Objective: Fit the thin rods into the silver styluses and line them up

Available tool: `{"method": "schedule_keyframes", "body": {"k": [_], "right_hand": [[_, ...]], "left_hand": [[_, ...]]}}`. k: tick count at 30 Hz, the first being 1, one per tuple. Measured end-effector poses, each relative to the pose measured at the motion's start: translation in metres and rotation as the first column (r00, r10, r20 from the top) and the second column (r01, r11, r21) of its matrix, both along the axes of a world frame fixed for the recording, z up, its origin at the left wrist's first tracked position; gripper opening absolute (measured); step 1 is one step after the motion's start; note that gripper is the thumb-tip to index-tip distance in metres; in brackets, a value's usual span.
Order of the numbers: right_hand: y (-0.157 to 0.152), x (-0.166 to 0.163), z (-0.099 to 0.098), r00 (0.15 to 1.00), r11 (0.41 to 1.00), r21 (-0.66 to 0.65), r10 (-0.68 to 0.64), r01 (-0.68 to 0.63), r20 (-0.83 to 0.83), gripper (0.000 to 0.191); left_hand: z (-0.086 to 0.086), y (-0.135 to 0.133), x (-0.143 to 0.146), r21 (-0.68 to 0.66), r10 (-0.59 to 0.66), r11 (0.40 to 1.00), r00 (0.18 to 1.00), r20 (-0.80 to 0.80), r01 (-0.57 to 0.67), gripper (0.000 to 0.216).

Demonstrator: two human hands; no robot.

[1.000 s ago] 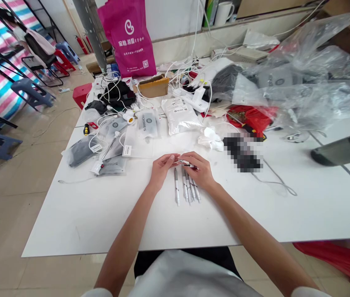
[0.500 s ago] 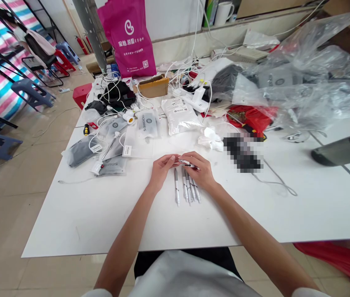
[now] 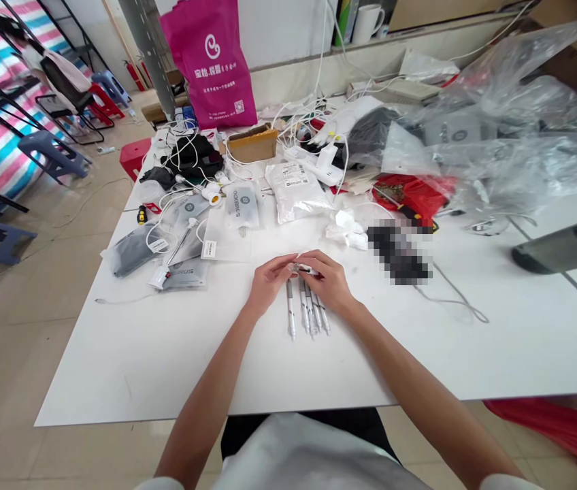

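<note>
Several silver-white pens (image 3: 307, 312) lie side by side on the white table (image 3: 166, 354) just in front of me. My left hand (image 3: 268, 280) and my right hand (image 3: 327, 279) meet above their far ends. Both pinch one more pen (image 3: 303, 268), held crosswise between the fingertips; the right hand grips its body and the left hand holds its left end. Fingers of both hands are curled closed around it.
Grey packaged pouches (image 3: 186, 224), white cables and a white bag (image 3: 296, 190) clutter the far left and centre. A pink shopping bag (image 3: 211, 61) stands at the back. Clear plastic sheeting (image 3: 513, 136) heaps up at the right. A blurred dark object (image 3: 399, 250) and a thin cable (image 3: 456, 299) lie to my right.
Both hands have drawn slightly closer together on the crosswise pen. The row of pens on the table has not moved.
</note>
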State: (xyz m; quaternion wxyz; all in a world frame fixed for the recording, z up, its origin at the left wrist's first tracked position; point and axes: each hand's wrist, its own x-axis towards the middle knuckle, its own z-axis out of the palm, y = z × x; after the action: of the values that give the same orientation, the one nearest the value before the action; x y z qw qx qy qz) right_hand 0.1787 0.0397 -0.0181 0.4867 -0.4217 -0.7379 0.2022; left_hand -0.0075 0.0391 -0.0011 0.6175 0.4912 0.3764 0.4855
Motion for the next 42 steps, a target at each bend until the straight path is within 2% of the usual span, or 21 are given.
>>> {"method": "schedule_keyframes", "body": {"k": [4,6,9,12,14,20,24,27,30,34,42], "right_hand": [[0.002,0.003,-0.004,0.992,0.997,0.042,-0.069,0.064,0.109,0.017],[0.002,0.002,-0.003,0.984,0.996,0.063,-0.079,0.070,0.160,0.016],[-0.001,-0.001,0.001,0.977,0.997,0.038,-0.073,0.067,0.203,0.015],[-0.004,-0.004,0.009,0.978,0.998,-0.038,-0.050,0.059,0.204,0.027],[-0.005,-0.004,0.013,0.978,0.997,-0.057,-0.040,0.052,0.203,0.027],[-0.001,0.000,0.012,0.969,0.999,0.002,-0.052,0.053,0.241,0.027],[0.000,0.000,0.006,0.961,0.998,0.038,-0.056,0.047,0.272,0.026],[-0.001,0.000,0.004,0.959,0.997,0.058,-0.060,0.045,0.277,0.025],[0.000,0.000,0.005,0.962,0.996,0.068,-0.080,0.065,0.262,0.024],[0.001,0.001,0.006,0.967,0.993,0.075,-0.104,0.089,0.233,0.025],[0.000,-0.001,0.005,0.967,0.993,0.085,-0.096,0.078,0.236,0.025]], "left_hand": [[-0.004,-0.003,0.004,0.071,-0.015,0.997,0.996,-0.084,0.021,0.041],[-0.007,-0.003,0.007,0.093,0.034,0.995,0.995,-0.098,-0.025,0.037],[-0.007,-0.002,0.009,0.052,0.120,0.992,0.992,-0.050,-0.118,0.033],[-0.005,0.001,0.007,-0.023,0.178,0.984,0.983,0.036,-0.177,0.037],[-0.003,0.003,0.004,-0.070,0.207,0.977,0.972,0.108,-0.200,0.038],[0.000,0.005,0.001,-0.140,0.191,0.978,0.940,0.284,-0.156,0.026],[-0.004,0.002,0.004,-0.112,0.167,0.983,0.966,0.196,-0.147,0.029],[-0.007,0.003,0.005,-0.095,0.228,0.972,0.966,0.121,-0.217,0.028],[-0.006,0.007,0.002,-0.143,0.320,0.945,0.925,0.205,-0.295,0.028],[-0.001,0.012,-0.004,-0.223,0.353,0.930,0.879,0.321,-0.292,0.030],[-0.002,0.008,0.000,-0.203,0.317,0.942,0.903,0.289,-0.266,0.027]]}}
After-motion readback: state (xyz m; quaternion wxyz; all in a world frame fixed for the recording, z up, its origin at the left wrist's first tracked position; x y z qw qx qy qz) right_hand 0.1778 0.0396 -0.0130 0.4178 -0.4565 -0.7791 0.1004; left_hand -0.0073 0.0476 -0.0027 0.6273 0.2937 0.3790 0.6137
